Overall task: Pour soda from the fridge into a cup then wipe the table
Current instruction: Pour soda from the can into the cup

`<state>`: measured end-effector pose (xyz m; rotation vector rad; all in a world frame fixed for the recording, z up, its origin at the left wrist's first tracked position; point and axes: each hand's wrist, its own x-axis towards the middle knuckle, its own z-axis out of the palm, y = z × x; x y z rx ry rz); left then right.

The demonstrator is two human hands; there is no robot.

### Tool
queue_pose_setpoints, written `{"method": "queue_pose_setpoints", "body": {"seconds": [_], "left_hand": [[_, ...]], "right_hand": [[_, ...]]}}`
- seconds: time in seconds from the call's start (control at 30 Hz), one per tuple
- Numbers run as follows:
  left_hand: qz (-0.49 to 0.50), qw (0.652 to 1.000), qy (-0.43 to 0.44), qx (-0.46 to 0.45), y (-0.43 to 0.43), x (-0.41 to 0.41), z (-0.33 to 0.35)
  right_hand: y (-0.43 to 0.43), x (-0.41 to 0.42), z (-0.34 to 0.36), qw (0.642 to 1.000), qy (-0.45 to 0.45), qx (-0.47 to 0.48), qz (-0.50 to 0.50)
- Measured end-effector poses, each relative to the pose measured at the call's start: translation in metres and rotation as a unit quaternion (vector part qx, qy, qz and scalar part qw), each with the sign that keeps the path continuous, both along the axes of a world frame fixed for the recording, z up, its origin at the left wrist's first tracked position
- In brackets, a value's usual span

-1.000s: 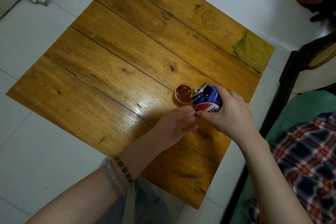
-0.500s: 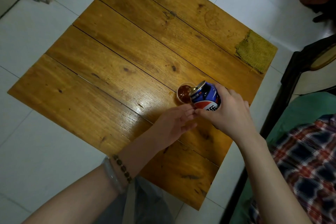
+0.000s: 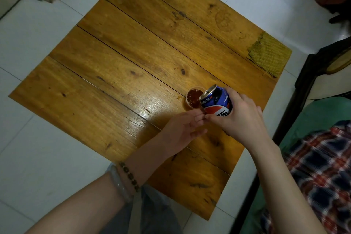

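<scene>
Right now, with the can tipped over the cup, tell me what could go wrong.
1. The cup is small and looks nearly full of soda; more pouring from the can may overflow it onto the table.
2. The right hand holds the can at the cup's rim, and the left hand does not seem to grip the cup, so a nudge could tip it.
3. The cloth lies at the far corner; a spill might reach the plank gaps first.

The blue soda can [image 3: 216,100] bears the Pepsi globe and the character 乐.
</scene>
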<state>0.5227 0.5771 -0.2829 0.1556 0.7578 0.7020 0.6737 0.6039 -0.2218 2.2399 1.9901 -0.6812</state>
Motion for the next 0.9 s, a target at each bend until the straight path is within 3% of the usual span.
{"method": "queue_pose_setpoints", "body": {"seconds": [0.9], "left_hand": [[-0.029,0.999,0.022,-0.005,-0.0009,0.0058,-0.0082]], "right_hand": [[-0.0017,0.0066,-0.0020,1.000,-0.003,-0.007,-0.002]]}}
